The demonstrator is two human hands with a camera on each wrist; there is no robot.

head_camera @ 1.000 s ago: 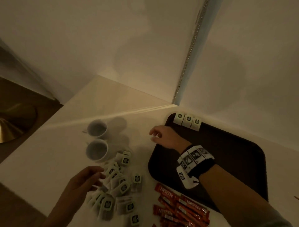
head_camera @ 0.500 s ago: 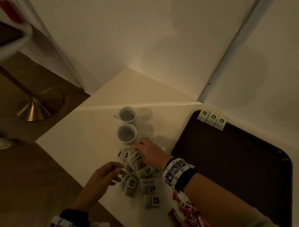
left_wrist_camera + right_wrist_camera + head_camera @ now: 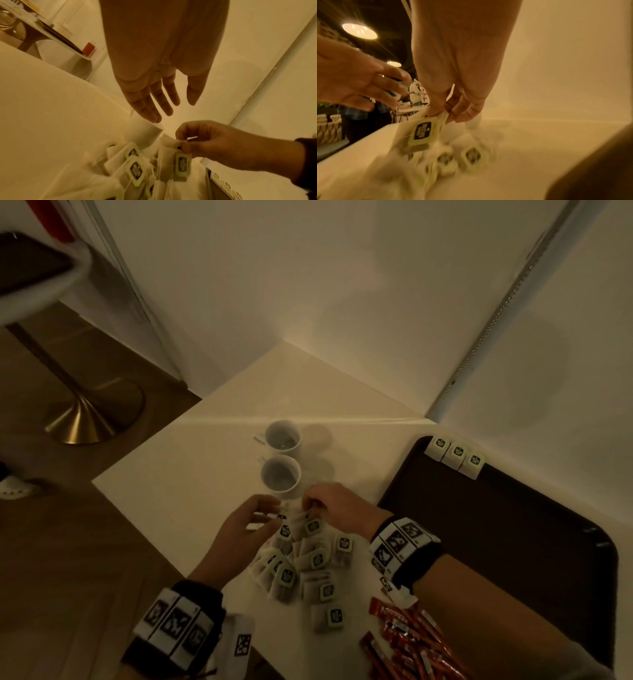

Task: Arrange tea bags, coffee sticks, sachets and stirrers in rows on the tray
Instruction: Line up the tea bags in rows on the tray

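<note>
A pile of several tea bags [image 3: 310, 563] lies on the white table, left of the dark brown tray [image 3: 513, 542]. My right hand [image 3: 310, 508] is at the pile's far edge and pinches one tea bag [image 3: 182, 165] by its top, lifting it off the heap [image 3: 421, 132]. My left hand [image 3: 270, 517] hovers beside it with fingers straight and spread, holding nothing [image 3: 171, 108]. Three tea bags [image 3: 455, 455] stand in a row at the tray's far left corner. Red coffee sticks [image 3: 404, 642] lie heaped near the table's front edge, under my right forearm.
Two white cups [image 3: 281, 457] stand just beyond the pile, the nearer one almost touching my hands. Walls close the table's far side. The table's left edge drops to a wooden floor with a brass stool base [image 3: 92, 419].
My right hand left the tray's left edge, came over to the tea bag pile and pinched a bag. The left hand slid forward to the pile's far end. The head view swung left.
</note>
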